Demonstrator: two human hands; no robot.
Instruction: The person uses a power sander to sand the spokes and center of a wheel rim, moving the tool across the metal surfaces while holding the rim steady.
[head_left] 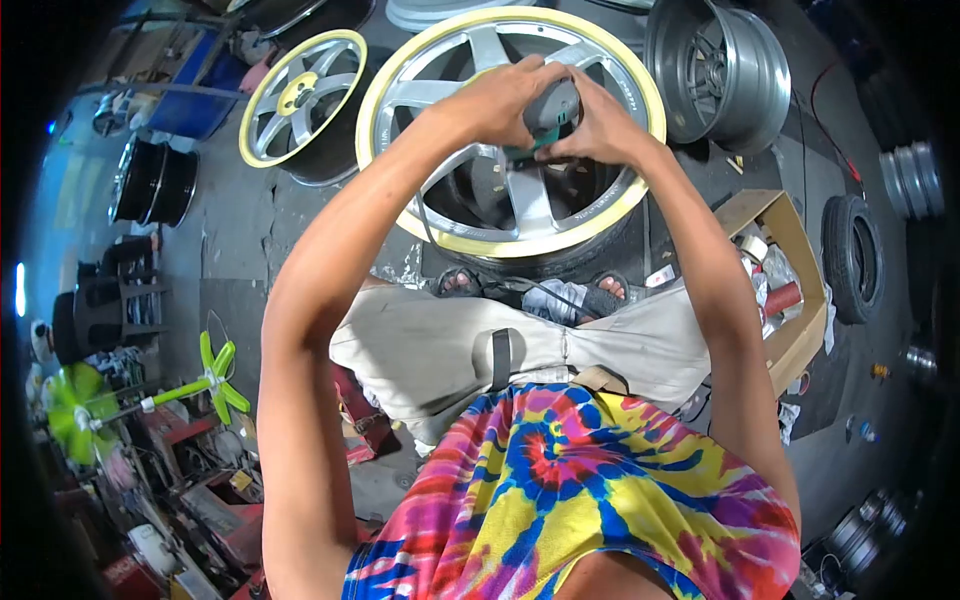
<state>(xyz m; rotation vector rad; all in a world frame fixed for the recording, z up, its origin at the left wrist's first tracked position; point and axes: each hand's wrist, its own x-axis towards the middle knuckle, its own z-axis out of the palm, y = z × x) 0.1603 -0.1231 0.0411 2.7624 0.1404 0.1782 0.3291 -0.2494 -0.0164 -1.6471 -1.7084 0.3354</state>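
Both my hands are wrapped round a green and dark sander (556, 112) with a rounded face, held over the upper middle of a large wheel rim. My left hand (503, 100) grips it from the left, fingers curled over its top. On the other side my right hand (603, 128) closes on it, fingertips meeting those of the left. Below them the wheel rim (533, 205) lies flat, silver spokes inside a yellow outer lip. A dark cord (424, 215) passes over the rim's left side toward my feet.
A smaller yellow-lipped wheel (302, 98) stands to the left, a grey wheel (720, 75) to the right. Beside my right knee is an open cardboard box (800, 345) of clutter, with a tyre (852, 258) beyond. A green fan (80, 410) and tools crowd the lower left.
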